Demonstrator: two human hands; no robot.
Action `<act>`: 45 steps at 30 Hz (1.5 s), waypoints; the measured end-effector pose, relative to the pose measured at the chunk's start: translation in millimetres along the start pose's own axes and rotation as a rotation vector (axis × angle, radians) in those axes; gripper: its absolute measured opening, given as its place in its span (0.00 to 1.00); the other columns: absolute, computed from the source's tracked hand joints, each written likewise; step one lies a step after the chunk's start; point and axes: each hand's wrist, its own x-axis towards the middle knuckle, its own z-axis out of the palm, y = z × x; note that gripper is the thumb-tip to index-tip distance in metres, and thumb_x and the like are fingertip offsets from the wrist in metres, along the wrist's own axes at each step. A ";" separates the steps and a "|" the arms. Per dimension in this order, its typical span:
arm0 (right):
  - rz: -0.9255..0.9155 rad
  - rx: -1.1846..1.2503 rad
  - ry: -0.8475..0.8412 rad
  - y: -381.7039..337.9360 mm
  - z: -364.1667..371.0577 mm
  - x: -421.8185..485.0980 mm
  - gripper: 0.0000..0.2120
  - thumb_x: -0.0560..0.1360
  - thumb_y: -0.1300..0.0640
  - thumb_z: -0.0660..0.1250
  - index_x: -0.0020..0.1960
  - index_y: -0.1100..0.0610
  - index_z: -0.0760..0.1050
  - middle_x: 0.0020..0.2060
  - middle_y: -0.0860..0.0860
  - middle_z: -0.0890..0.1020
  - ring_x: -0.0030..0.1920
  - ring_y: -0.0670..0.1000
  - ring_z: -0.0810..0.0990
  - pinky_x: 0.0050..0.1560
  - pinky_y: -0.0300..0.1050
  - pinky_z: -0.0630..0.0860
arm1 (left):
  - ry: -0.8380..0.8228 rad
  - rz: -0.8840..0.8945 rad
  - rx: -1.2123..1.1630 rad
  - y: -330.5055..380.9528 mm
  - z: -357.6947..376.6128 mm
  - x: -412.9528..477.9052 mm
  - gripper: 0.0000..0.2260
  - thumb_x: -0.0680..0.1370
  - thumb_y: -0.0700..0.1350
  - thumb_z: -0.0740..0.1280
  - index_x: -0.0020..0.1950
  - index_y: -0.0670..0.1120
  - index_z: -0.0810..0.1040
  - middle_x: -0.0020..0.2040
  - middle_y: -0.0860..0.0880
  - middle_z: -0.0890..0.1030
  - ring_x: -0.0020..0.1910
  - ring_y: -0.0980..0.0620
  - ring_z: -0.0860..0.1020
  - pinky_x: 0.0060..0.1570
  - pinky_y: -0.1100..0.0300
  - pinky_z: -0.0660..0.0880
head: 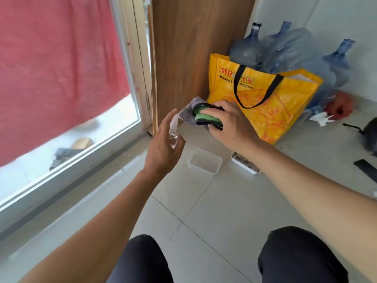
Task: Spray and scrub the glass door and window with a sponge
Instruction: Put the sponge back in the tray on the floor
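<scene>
1. Yellow shopping bag [271, 111] with black handles. It stands on the tiled floor [234, 211] against a wooden panel [193, 48]. Its mouth gapes and a pale edge shows inside; beyond that we cannot tell the contents.
2. Blue water jugs [289, 48], large, with three necks showing. They are crowded behind the bag against the wall. We cannot tell their fill.
3. Clear plastic tub [205, 163] on the floor below the hands. Just beside it sits a white tray [245, 166] holding brownish bits, partly hidden by the right forearm.
4. Spray bottle [174, 129], small and clear. It is held in the air in the left hand, its upper end close to the cloth.
5. Left hand [163, 148], seen from the back. We note fingers only loosely bent, almost straight, with the bottle lying along the palm side. The thumb's hold is hidden from us.
6. Right hand [230, 121], fingers curled down. It grips a green, black-edged sponge [206, 117] together with a grey cloth [189, 111], which wraps beneath and pokes out leftward. It is in front of the bag, above the floor.
7. Glass door [67, 152], white-framed, at left. A red cloth [57, 68] hangs behind the pane. Both hands are well apart from the glass.
</scene>
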 end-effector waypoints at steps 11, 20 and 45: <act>0.064 0.034 0.014 76.7 -4.1 -15.0 0.20 0.73 0.60 0.70 0.65 0.51 0.76 0.57 0.54 0.75 0.58 0.58 0.71 0.51 0.54 0.76 | -0.056 -0.078 -0.001 21.4 30.2 19.1 0.25 0.83 0.51 0.55 0.77 0.54 0.48 0.66 0.36 0.72 0.53 0.45 0.78 0.53 0.53 0.75; 0.063 0.053 0.000 80.3 -25.0 -0.2 0.21 0.70 0.61 0.71 0.63 0.51 0.77 0.53 0.54 0.77 0.52 0.58 0.73 0.44 0.51 0.76 | 0.091 -0.541 0.008 54.4 56.8 0.9 0.26 0.77 0.53 0.67 0.72 0.48 0.65 0.66 0.43 0.74 0.60 0.44 0.76 0.55 0.47 0.77; 0.012 0.167 -0.385 229.7 284.6 -47.4 0.18 0.73 0.56 0.69 0.63 0.51 0.76 0.56 0.51 0.74 0.56 0.55 0.72 0.45 0.48 0.73 | 0.311 -0.763 0.055 -131.9 284.8 -76.3 0.15 0.71 0.43 0.75 0.55 0.47 0.76 0.51 0.54 0.80 0.50 0.53 0.78 0.41 0.69 0.73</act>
